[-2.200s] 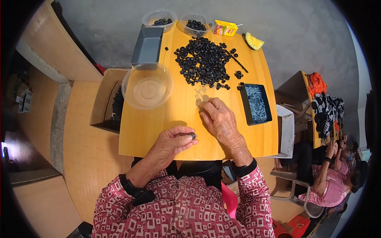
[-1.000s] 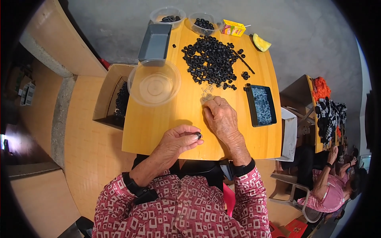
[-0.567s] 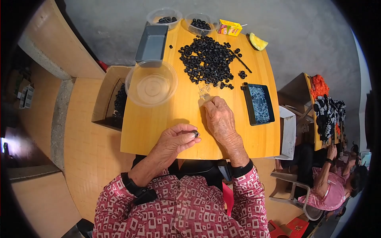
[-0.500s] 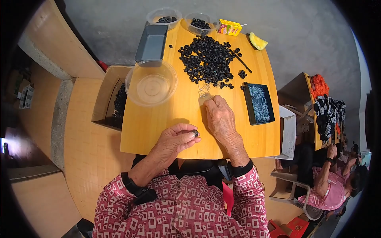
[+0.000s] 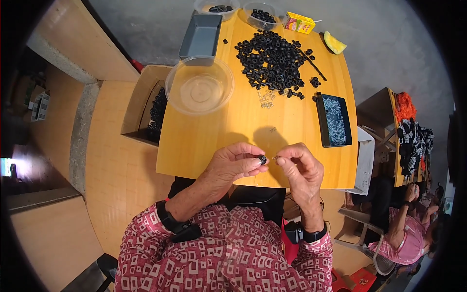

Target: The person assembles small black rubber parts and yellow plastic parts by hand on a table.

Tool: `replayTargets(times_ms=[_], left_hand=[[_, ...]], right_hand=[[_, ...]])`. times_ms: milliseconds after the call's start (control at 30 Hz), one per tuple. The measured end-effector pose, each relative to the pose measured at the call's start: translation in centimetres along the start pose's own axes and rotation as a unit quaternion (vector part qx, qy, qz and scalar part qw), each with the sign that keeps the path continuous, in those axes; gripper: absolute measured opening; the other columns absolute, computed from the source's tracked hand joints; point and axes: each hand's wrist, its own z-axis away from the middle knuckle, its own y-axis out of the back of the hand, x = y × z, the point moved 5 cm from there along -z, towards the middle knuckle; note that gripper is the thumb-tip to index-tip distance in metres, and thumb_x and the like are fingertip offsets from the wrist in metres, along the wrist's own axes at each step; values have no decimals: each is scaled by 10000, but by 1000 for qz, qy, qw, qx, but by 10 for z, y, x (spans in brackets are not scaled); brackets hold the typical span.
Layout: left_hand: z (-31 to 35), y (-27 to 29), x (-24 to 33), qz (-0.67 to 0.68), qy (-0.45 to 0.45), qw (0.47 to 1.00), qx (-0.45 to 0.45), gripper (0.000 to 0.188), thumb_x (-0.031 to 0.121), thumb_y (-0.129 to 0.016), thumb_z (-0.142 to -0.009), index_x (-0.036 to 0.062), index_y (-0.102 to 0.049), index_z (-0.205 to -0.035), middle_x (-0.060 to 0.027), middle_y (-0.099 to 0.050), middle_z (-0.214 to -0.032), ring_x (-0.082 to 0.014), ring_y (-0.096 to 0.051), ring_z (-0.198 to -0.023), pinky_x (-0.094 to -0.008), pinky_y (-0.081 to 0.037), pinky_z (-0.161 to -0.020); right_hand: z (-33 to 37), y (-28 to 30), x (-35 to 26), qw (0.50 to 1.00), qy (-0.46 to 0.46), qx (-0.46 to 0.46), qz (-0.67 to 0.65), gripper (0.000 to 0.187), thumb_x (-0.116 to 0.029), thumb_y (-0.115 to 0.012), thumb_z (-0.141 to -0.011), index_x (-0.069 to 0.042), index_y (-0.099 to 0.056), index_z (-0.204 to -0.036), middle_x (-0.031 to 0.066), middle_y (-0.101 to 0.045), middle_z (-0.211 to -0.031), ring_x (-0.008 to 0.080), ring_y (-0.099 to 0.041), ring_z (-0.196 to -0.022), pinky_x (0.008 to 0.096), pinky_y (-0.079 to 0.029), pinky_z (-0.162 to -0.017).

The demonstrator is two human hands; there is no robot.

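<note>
At far left, a small box (image 5: 41, 107) shows a white face whose dark marks are too small to read. A cardboard box (image 5: 136, 107) with black pieces inside adjoins the yellow-brown worktop (image 5: 182, 153). On the worktop's left side, a grey tray (image 5: 198, 36) lies behind a clear round bowl (image 5: 200, 88); a clear tub (image 5: 216, 7) at the far edge contains black pieces. Of the two hands, the left hand (image 5: 238, 163), near the front edge, is closed in a pinch of thumb and fingers around one black ring-like piece (image 5: 263, 159). Beyond it, a second clear tub (image 5: 262, 18) stands behind a loose heap of black pieces (image 5: 270, 58), with tiny clear or silvery bits (image 5: 266, 99) scattered before the heap. The right hand (image 5: 300, 168) pinches a tiny shiny piece (image 5: 275, 157) between thumb and forefinger, just beside the black ring-like piece. At the far edge, a yellow drink carton (image 5: 299, 23) carries printing in red and other colours. Farther right are a dark rod (image 5: 314, 65), a melon wedge (image 5: 334, 43) and a black tray (image 5: 323, 119) of small shiny bits. At far right, another person (image 5: 406, 231) sits by an orange bundle (image 5: 404, 107).
</note>
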Motion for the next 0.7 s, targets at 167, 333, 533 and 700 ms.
replayTargets(times_ms=[167, 333, 533, 700], left_hand=[[0, -5, -3, -1, -43, 999, -26, 198, 51, -687, -894, 38, -655, -1089, -69, -682, -1034, -196, -693, -964, -272, -564, -837], [3, -8, 2, -36, -70, 996, -33, 204, 55, -684, -899, 19, -643, -1095, -74, -672, -1034, -183, -680, -978, -273, -548, -868], [3, -4, -1, -9, -38, 999, -9, 194, 46, -677, -900, 38, -642, -1090, -80, -677, -1036, -186, -687, -962, -265, -556, -858], [3, -1, 0, -14, -36, 999, 2, 192, 48, -674, -903, 40, -640, -1091, -84, -676, -1039, -182, -684, -963, -260, -552, -863]], right_hand=[[9, -3, -8, 998, 53, 11, 26, 104, 28, -695, -843, 0, -648, -931, 57, -612, -846, 140, -554, -762, 262, -460, -705], [13, 0, -10, 998, 59, 29, 17, 115, 34, -697, -838, 0, -654, -940, 68, -626, -865, 146, -565, -765, 266, -467, -708], [-12, 15, 17, 994, 24, 57, 85, 56, 1, -658, -874, 21, -640, -924, 74, -621, -852, 141, -571, -744, 265, -470, -690], [-50, 19, 58, 995, -48, 55, 68, 75, -29, -653, -888, 35, -630, -921, 56, -607, -822, 124, -563, -707, 245, -477, -665]])
